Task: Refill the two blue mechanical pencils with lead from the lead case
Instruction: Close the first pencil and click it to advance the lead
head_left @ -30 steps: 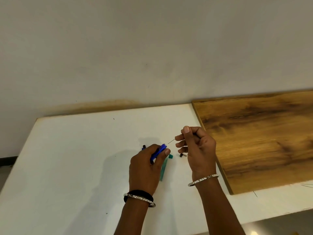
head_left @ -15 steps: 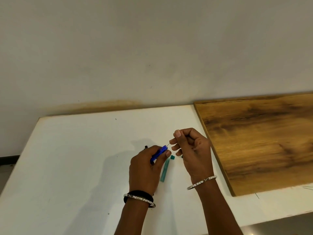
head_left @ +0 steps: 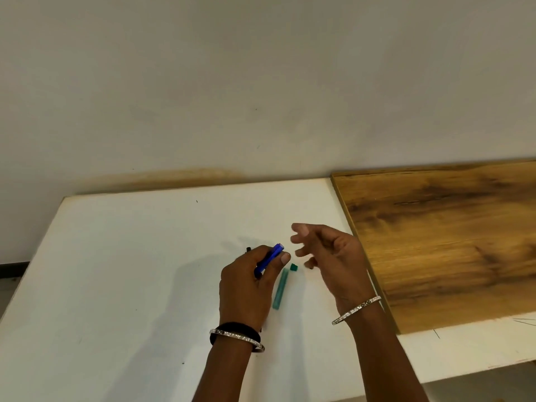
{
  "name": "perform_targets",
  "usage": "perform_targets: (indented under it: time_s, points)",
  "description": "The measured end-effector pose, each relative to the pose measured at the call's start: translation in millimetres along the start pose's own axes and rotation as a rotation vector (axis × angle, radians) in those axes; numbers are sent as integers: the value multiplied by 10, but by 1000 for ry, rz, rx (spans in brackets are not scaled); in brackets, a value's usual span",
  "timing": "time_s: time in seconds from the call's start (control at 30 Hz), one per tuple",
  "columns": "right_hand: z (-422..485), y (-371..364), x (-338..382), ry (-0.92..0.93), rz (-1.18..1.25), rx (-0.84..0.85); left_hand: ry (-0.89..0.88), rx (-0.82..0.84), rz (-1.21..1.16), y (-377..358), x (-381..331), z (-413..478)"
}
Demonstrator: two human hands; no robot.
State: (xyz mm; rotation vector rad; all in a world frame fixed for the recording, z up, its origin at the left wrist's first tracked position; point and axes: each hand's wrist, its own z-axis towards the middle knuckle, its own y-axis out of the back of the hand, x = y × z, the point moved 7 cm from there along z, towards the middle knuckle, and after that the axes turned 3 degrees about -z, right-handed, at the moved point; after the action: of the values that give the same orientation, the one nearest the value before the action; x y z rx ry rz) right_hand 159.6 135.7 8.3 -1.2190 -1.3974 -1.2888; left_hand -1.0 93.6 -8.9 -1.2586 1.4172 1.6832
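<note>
Evenly and softly lit, no glare. Cast faint grey shadows left of the left hand [head_left: 246,285] across the white table [head_left: 116,271]. Blurred slightly around the right hand's fingers [head_left: 301,230].

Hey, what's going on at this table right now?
A person is refilling a mechanical pencil. The left hand grips a blue pencil above the white table. The right hand hovers beside it, fingers spread and apparently empty. A green lead case lies on the table between the hands, its small cap off beside it. A wooden board sits to the right.
</note>
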Motion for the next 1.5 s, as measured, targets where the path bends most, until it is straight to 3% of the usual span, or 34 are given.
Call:
perform_targets:
  time_s: [0.07,0.17,0.37,0.67,0.77,0.87,1.07,1.27,1.5]
  points:
    - [26,212,-73,-33,-13,-177,11,11,-20,-10,10,-2]
    - [31,472,-198,-55,-242,-344,19,4,-52,-9,20,4]
    - [30,381,-354,-106,-682,-179,21,3,-42,-14,-8,-3]
    - [13,256,-389,-133,-890,-191,48,58,-65,-73,28,-5]
    - [18,298,-376,-127,-816,-271,40,77,-56,-92,23,-1]
    - [26,366,-271,-63,-515,-365,27,81,-54,-87,7,-5]
    - [33,152,-144,-40,31,-141,-22,82,-7,-64,-26,-2]
    - [17,-95,-77,22,56,108,-40,78,17,-63,-22,1]
    - [15,-108,-92,19,74,139,-22,61,71,-46,41,21]
